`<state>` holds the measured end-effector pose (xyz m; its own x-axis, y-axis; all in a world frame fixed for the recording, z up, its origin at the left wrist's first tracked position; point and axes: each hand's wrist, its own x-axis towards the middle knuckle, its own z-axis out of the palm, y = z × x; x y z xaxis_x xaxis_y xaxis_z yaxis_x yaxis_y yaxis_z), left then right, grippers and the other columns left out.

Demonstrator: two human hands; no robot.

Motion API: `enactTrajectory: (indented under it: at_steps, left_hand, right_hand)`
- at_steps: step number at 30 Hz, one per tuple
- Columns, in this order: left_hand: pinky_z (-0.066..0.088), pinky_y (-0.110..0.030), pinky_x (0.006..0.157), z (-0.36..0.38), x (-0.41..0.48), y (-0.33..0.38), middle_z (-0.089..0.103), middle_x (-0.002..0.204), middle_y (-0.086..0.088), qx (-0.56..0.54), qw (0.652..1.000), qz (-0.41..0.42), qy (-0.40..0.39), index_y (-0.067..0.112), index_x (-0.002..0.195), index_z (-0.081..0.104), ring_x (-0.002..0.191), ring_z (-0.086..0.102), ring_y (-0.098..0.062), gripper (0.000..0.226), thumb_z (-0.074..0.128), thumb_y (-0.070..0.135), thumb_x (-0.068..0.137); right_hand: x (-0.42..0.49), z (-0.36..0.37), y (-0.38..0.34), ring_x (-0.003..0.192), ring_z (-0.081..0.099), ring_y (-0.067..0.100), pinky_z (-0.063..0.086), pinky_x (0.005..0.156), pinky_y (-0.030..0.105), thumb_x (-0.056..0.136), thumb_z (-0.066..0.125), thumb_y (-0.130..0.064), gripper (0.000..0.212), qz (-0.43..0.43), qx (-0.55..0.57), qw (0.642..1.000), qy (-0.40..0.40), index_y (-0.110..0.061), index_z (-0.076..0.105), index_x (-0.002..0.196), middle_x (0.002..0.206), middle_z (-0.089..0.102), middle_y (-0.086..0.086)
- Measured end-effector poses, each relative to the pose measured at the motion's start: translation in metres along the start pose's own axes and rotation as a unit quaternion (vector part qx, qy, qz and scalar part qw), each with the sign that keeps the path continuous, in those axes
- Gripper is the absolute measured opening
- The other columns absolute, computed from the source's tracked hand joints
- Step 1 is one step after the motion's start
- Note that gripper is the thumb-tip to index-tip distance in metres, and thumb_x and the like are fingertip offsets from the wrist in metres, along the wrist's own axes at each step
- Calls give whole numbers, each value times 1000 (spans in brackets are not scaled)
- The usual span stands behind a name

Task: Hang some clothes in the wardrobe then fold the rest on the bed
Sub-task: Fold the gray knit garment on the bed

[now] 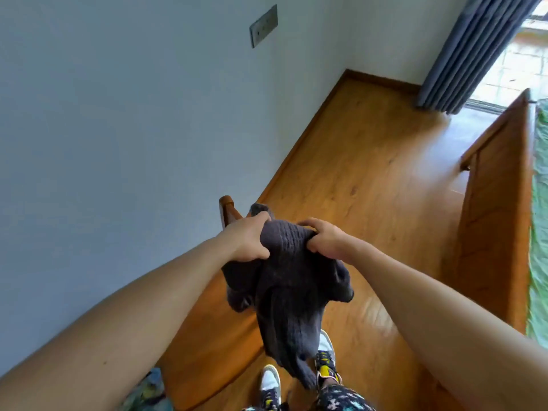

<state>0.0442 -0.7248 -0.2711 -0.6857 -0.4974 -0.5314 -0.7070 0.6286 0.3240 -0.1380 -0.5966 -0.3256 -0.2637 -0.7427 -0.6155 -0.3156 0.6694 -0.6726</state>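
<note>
A dark grey knitted garment [292, 295] hangs bunched in front of me above the wooden floor. My left hand [247, 240] grips its upper left edge, fingers curled into the knit. My right hand [323, 238] pinches the upper right edge, thumb on top. The cloth drapes down to just above my shoes. A bed with a green cover [538, 232] shows at the right edge behind its wooden frame [498, 221]. No wardrobe is in view.
A second wooden bed frame [207, 336] slants along the blue wall [118, 129] on my left, its post just behind the garment. A patterned cloth [148, 390] lies at the bottom left. Grey curtains [474, 48] hang at the far right by a bright doorway.
</note>
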Motion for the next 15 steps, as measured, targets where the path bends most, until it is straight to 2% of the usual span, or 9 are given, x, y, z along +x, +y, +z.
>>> enactTrajectory:
  at_steps: [3, 5, 7, 8, 10, 12, 14, 15]
  left_hand:
    - [50, -35, 64, -30, -14, 28, 58, 87, 8, 31, 991, 121, 42, 41, 109, 37, 78, 60, -16, 55, 74, 24, 72]
    - [41, -24, 58, -44, -27, 48, 51, 83, 18, 50, 974, 204, 83, 48, 102, 33, 73, 54, -8, 58, 75, 20, 72]
    - [35, -16, 58, -52, -40, 69, 48, 81, 23, 63, 952, 279, 111, 49, 102, 35, 70, 53, -5, 60, 76, 15, 73]
    - [36, -15, 59, -55, -45, 81, 48, 82, 22, 70, 940, 312, 120, 48, 103, 38, 72, 54, -5, 60, 76, 13, 73]
    - [39, -15, 62, -56, -55, 108, 51, 88, 20, 82, 914, 374, 132, 45, 104, 41, 76, 55, -6, 57, 75, 11, 74]
    - [43, -19, 67, -54, -62, 139, 55, 95, 14, 92, 883, 438, 143, 40, 103, 44, 84, 55, -10, 51, 75, 12, 74]
    - [49, -25, 73, -49, -69, 171, 58, 100, 11, 96, 849, 499, 146, 35, 104, 48, 90, 56, -12, 46, 75, 12, 74]
    - [50, -24, 76, -46, -73, 187, 57, 100, 12, 98, 832, 526, 145, 35, 105, 48, 92, 54, -9, 47, 75, 12, 74]
  right_hand:
    - [-50, -26, -18, 98, 62, 22, 55, 74, 33, 48, 54, -14, 68, 15, 42, 999, -8, -35, 66, 112, 105, 68, 0]
    - [-87, -43, -21, 106, 59, 23, 55, 85, 41, 52, 57, -15, 58, 21, 126, 992, -12, -33, 69, 106, 113, 67, 2]
    - [-123, -60, -15, 104, 57, 26, 54, 82, 47, 64, 61, -21, 32, 11, 260, 965, -5, -25, 71, 94, 112, 63, 3]
    - [-140, -66, -9, 103, 59, 28, 56, 81, 50, 72, 64, -24, 23, 3, 333, 943, 11, -22, 70, 94, 113, 64, 3]
    - [-169, -72, 3, 103, 64, 33, 57, 78, 52, 83, 67, -28, 32, -12, 399, 914, 65, -21, 67, 115, 124, 65, 3]
    - [-195, -73, 10, 105, 66, 30, 58, 75, 47, 87, 66, -26, 46, -15, 369, 917, 148, -42, 57, 129, 125, 65, 1]
    - [-219, -76, 17, 106, 64, 19, 52, 81, 41, 88, 60, -21, 48, -29, 352, 909, 220, -59, 57, 118, 113, 67, -5]
    - [-232, -79, 23, 102, 61, 14, 47, 82, 37, 88, 57, -19, 46, -36, 346, 904, 248, -59, 59, 110, 106, 67, -7]
